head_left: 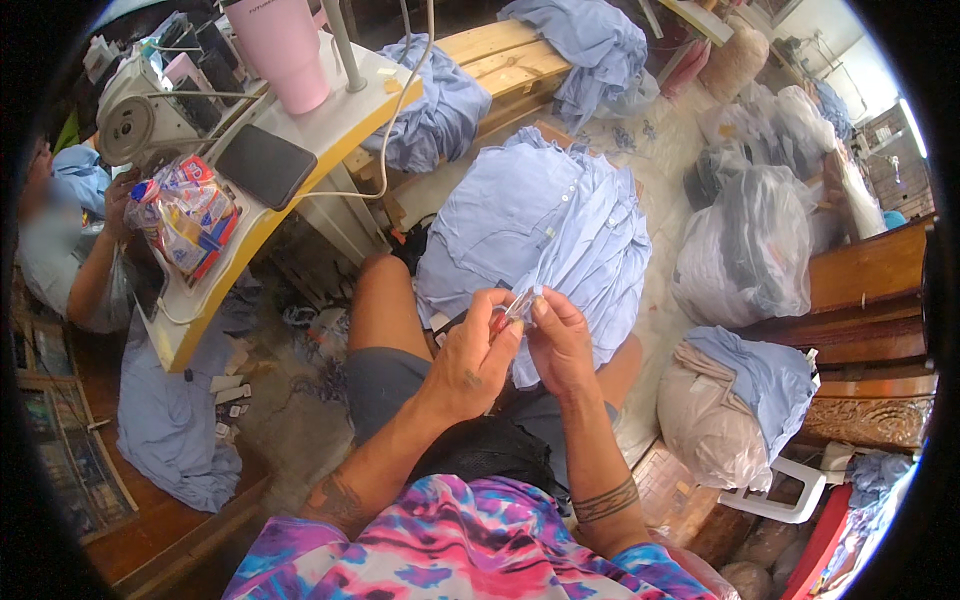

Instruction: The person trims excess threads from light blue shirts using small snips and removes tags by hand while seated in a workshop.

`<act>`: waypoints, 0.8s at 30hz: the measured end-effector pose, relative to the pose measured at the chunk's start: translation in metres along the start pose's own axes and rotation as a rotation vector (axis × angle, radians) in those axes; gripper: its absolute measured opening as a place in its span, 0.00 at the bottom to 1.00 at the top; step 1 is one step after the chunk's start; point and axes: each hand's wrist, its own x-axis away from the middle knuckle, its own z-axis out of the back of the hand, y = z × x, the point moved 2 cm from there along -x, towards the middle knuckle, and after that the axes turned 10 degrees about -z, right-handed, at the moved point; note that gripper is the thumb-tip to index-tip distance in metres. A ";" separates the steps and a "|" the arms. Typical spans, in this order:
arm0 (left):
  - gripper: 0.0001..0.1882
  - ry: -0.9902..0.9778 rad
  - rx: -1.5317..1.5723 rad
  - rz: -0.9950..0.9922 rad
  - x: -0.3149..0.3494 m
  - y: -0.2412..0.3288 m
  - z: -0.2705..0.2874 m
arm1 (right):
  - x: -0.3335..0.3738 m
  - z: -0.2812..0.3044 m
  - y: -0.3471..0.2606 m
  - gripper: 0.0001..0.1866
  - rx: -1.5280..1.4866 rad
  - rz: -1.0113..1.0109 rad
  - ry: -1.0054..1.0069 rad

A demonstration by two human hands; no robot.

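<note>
Between my knees lies a heap of light blue button-up shirts (500, 215), with small white buttons showing on the top one. My left hand (470, 355) is closed around small red-handled thread snips (500, 322), whose metal blades point toward my other hand. Just beside it, my right hand (562, 340) pinches a narrow edge of the blue shirt cloth between thumb and fingers. Both hands meet over the near side of the heap, their fingertips almost touching. The exact spot at the blades is too small to make out.
To the left, a yellow-edged sewing table (300, 135) carries a pink tumbler (282, 55), a phone (266, 166), a plastic-wrapped packet (185, 215) and a sewing machine (135, 115). Another person sits beyond it. Stuffed plastic bags (745, 245) stand at right; more shirts drape a wooden bench (500, 55).
</note>
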 end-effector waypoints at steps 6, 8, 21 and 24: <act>0.15 0.004 -0.063 -0.005 -0.002 0.002 0.002 | 0.000 -0.004 -0.001 0.12 0.034 -0.031 0.061; 0.15 0.005 -0.055 0.000 -0.003 0.000 0.000 | -0.001 -0.003 -0.003 0.12 0.035 -0.065 0.054; 0.15 -0.017 0.003 0.020 -0.004 -0.008 -0.002 | -0.008 0.012 -0.006 0.12 0.027 -0.128 0.041; 0.14 0.010 0.197 0.063 -0.003 -0.012 -0.006 | -0.007 0.010 -0.009 0.12 0.087 -0.118 0.001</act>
